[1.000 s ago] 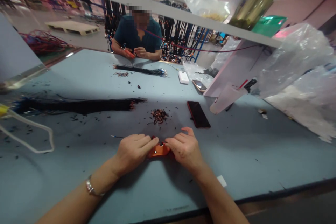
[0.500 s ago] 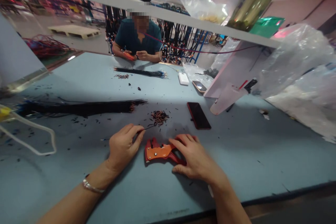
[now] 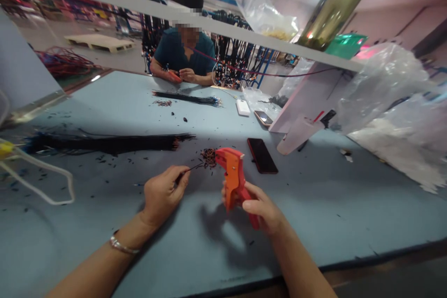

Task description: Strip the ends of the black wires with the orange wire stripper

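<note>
My right hand is wrapped round the handles of an orange wire stripper, held upright above the blue table with its jaws pointing left. My left hand pinches a thin black wire whose free end points toward the stripper's jaws. Just beyond the wire's tip lies a small pile of stripped wire bits. A long bundle of black wires lies on the table to the left.
A dark phone lies just right of the stripper. Farther back are another phone and a white box. A person in a teal shirt works across the table behind a second wire bundle. Plastic bags fill the right.
My right hand has lifted the stripper off the table and turned it upright. My left hand, which earlier picked up one wire, keeps it pinched near the pile of bits.
</note>
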A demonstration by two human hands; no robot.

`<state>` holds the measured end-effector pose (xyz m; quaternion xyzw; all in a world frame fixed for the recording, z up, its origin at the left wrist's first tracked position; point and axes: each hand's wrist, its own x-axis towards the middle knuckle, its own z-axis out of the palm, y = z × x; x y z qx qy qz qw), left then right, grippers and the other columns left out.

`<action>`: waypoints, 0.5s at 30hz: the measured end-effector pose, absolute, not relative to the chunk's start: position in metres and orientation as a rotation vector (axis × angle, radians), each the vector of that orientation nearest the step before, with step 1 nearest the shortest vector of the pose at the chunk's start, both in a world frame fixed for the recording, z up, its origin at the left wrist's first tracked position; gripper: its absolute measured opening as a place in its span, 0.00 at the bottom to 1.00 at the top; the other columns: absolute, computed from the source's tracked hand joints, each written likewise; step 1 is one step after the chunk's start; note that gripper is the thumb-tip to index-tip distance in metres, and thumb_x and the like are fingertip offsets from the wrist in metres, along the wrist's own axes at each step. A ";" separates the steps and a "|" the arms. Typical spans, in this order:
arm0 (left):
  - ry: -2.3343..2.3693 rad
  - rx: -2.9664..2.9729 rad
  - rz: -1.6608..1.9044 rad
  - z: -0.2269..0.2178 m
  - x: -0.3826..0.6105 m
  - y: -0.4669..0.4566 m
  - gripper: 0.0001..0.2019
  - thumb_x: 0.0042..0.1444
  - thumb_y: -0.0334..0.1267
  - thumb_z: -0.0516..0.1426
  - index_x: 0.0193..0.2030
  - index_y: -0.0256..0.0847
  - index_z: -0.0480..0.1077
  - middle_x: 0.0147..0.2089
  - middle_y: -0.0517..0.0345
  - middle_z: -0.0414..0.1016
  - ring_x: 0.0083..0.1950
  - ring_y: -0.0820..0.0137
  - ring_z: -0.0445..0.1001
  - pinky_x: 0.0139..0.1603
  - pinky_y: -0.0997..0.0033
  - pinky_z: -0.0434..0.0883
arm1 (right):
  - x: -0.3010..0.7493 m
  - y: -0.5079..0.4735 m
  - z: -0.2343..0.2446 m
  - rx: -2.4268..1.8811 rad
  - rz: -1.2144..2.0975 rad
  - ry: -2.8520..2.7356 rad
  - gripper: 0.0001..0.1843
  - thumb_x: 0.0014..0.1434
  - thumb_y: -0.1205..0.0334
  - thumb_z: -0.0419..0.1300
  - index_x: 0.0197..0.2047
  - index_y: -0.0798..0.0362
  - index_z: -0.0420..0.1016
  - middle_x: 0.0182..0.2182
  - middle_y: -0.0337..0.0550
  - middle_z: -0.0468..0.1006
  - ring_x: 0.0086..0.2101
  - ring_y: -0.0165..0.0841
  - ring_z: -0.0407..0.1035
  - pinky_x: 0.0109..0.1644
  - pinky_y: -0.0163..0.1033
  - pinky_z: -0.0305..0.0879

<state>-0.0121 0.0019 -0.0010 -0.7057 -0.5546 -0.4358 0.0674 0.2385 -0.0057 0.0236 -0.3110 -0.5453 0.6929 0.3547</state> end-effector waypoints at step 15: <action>-1.522 -2.148 -1.184 0.004 -0.009 -0.005 0.07 0.61 0.37 0.55 0.36 0.42 0.75 0.28 0.62 0.80 0.25 0.74 0.75 0.28 0.75 0.65 | 0.214 -0.015 0.010 -0.646 2.057 -1.102 0.33 0.43 0.64 0.65 0.55 0.50 0.66 0.38 0.43 0.71 0.37 0.37 0.69 0.42 0.44 0.66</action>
